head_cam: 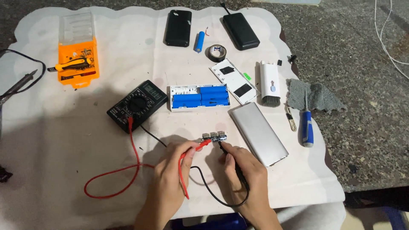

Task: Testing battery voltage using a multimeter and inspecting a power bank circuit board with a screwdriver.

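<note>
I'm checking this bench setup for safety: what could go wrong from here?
The red probe and black probe meet the small circuit board close together; a slip might bridge contacts. The board lies loose on the white cloth and could shift. The red lead loops near the left hand and might snag.

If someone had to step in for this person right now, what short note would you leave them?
Left hand: holds the red probe, tip at the small circuit board.
Right hand: holds the black probe, tip at the same board.
Both leads run to the black meter, lying on the white cloth.
Done: the white battery case lies open, blue cells showing; its silver shell lies beside it, the board is out.
Left: the meter's reading is too small to tell; everything is still in pieces.
</note>
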